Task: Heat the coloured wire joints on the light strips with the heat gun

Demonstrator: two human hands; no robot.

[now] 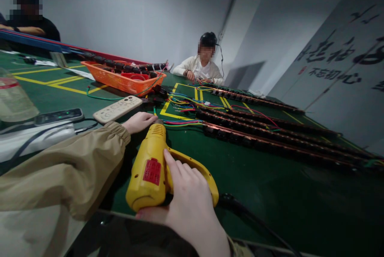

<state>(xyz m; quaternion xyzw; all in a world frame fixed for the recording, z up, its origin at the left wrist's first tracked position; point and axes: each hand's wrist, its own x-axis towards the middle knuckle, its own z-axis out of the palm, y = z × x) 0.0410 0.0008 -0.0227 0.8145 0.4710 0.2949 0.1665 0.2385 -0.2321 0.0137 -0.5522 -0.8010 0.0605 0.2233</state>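
Note:
A yellow heat gun (147, 173) with a red label lies in the grip of my right hand (192, 197), whose fingers wrap around its handle and body. Its metal nozzle points away from me. Just past the nozzle, my left hand (139, 122) is closed in a pinch on the ends of several coloured wires (183, 122); the exact hold is partly hidden by the nozzle. A short green-yellow piece shows above those fingertips. The wires run right into a long dark bar with copper strips (240, 137).
An orange basket (120, 81) holds dark parts. A beige remote-like strip (117, 109), a dark phone-like device (58, 116) and a clear bottle (15, 97) are at left. More wired bars (270, 123) lie right. A black cord (255, 217) trails from the gun. Two people sit across.

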